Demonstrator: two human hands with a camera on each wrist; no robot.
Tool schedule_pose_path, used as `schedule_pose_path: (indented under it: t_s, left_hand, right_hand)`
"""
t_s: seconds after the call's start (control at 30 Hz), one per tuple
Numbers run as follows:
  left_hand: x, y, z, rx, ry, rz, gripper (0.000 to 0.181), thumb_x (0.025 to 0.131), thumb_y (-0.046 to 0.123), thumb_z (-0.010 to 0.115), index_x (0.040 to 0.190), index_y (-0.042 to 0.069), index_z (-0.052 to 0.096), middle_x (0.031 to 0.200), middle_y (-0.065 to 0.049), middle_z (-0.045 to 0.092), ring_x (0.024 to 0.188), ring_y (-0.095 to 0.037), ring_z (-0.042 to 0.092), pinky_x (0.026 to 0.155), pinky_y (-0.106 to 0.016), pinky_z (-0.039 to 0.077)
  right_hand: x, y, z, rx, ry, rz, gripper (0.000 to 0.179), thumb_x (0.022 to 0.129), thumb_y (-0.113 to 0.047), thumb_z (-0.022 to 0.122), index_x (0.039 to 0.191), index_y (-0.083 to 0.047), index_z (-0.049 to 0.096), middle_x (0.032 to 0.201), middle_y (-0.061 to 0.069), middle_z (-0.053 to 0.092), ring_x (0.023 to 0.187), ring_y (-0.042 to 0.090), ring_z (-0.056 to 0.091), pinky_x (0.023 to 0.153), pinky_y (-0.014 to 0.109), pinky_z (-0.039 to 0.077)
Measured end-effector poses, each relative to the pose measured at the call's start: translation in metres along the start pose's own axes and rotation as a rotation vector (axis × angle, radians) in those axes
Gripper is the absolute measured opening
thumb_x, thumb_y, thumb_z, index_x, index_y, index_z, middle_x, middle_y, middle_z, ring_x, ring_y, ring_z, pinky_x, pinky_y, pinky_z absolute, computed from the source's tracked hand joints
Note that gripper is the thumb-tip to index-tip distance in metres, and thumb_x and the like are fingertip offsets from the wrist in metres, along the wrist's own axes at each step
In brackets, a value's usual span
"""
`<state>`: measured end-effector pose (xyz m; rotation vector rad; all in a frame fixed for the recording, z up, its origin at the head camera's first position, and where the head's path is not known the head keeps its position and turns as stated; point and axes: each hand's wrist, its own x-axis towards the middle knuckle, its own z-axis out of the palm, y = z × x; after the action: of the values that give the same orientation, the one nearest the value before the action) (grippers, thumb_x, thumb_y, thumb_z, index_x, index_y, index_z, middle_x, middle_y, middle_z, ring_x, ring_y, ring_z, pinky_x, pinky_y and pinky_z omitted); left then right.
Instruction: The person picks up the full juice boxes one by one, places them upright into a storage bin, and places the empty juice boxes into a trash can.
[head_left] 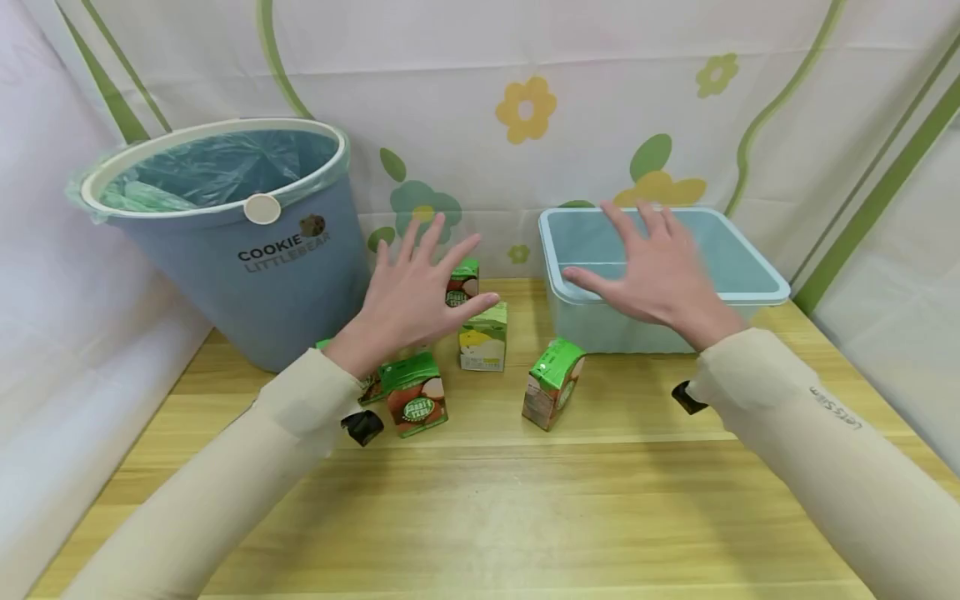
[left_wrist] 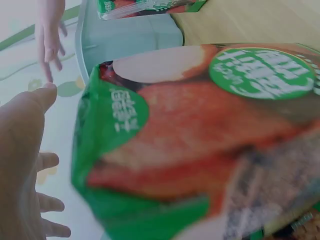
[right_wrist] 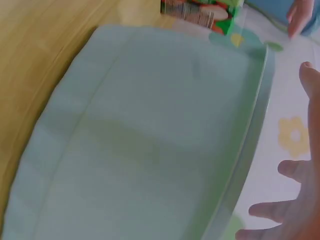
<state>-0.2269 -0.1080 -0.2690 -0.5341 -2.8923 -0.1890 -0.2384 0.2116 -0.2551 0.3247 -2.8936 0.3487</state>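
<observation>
My left hand (head_left: 408, 292) hovers with spread fingers above a cluster of small juice cartons, holding nothing. Under its wrist stands a red-and-green carton (head_left: 417, 396), which fills much of the left wrist view. A yellow-and-green carton (head_left: 483, 340) and another red-and-green carton (head_left: 462, 283) stand by the fingers, the latter partly hidden. One more carton (head_left: 553, 383) stands apart, to the right. Over the near rim of a light blue plastic bin (head_left: 615, 329) my right hand (head_left: 656, 271) is held in the air, fingers apart. That bin's side fills the right wrist view.
A tall blue trash can (head_left: 300, 283) with a plastic liner stands at the back left. Behind everything hangs a white curtain (head_left: 450, 100) with flower prints. The wooden table (head_left: 480, 517) extends toward me.
</observation>
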Motion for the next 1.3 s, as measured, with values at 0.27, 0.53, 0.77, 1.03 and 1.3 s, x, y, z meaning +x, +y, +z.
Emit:
schedule_pose_path:
  t_s: [0.27,0.53,0.77,1.03,1.3]
  left_hand:
    - [-0.025,-0.016,-0.006,-0.095,0.043,0.014,0.083,0.096,0.08,0.052,0.167,0.044,0.028,0.18,-0.008,0.015,0.166,-0.04,0.014,0.128,-0.072,0.019]
    - [-0.053,-0.03,-0.007,-0.203,0.105,0.023,0.08,0.096,0.071,0.062,0.165,0.041,0.035,0.177,-0.008,0.025,0.161,-0.04,0.029,0.121,-0.072,0.034]
    - [-0.072,-0.035,-0.005,-0.306,0.158,0.031,0.074,0.1,0.06,0.066,0.163,0.031,0.043,0.173,-0.007,0.035,0.158,-0.039,0.037,0.118,-0.07,0.039]
    - [-0.091,-0.035,0.008,-0.501,0.282,0.045,0.063,0.1,0.043,0.073,0.157,0.024,0.054,0.162,-0.005,0.052,0.149,-0.032,0.05,0.116,-0.064,0.044]
    - [-0.11,-0.027,0.025,-0.67,0.414,0.008,0.058,0.088,0.02,0.088,0.143,0.019,0.068,0.143,-0.002,0.069,0.124,-0.02,0.071,0.104,-0.03,0.058]
  right_hand:
    - [-0.012,0.057,-0.006,0.12,0.029,0.069,0.101,0.094,-0.079,0.054,0.173,-0.029,0.013,0.179,0.02,0.012,0.162,0.052,0.015,0.121,0.079,0.019]
    - [-0.028,0.116,-0.003,0.145,0.031,0.162,0.096,0.099,-0.073,0.051,0.173,-0.028,0.01,0.18,0.014,0.011,0.162,0.052,0.015,0.119,0.08,0.018]
    - [-0.041,0.148,0.001,0.248,0.038,0.242,0.096,0.101,-0.071,0.051,0.173,-0.023,0.009,0.179,0.018,0.012,0.159,0.057,0.015,0.117,0.082,0.02]
    - [-0.055,0.164,0.01,0.431,0.042,0.339,0.09,0.102,-0.07,0.05,0.173,-0.031,0.009,0.181,0.008,0.003,0.163,0.053,0.005,0.12,0.083,0.014]
    - [-0.06,0.164,0.027,0.601,0.189,0.419,0.08,0.1,-0.063,0.061,0.169,-0.035,0.029,0.176,-0.023,0.017,0.167,0.024,0.015,0.131,0.044,0.03]
